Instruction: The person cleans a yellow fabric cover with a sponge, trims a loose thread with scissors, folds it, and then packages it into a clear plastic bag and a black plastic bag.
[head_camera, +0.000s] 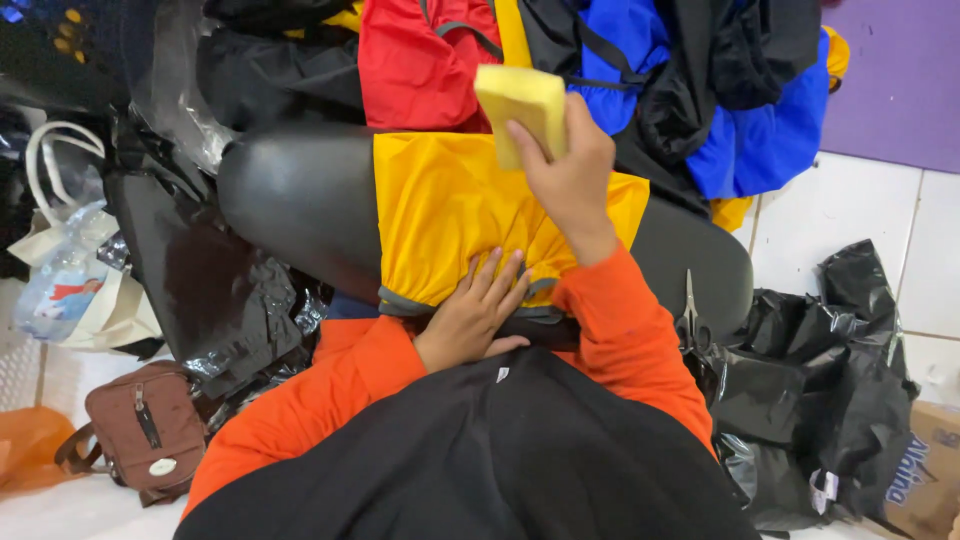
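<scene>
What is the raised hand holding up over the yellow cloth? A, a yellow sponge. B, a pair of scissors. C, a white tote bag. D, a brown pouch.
A: the right hand grips a yellow sponge above the yellow cloth, while the scissors, brown pouch and tote bag lie untouched off to the sides.

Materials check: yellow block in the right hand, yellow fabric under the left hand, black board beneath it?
Yellow block in the right hand: looks like foam sponge, matte, soft rounded edges. Yellow fabric under the left hand: thin synthetic, probably nylon or polyester, slight sheen, fine creases. Black board: smooth, glossy highlights, likely vinyl or plastic covering.
</scene>
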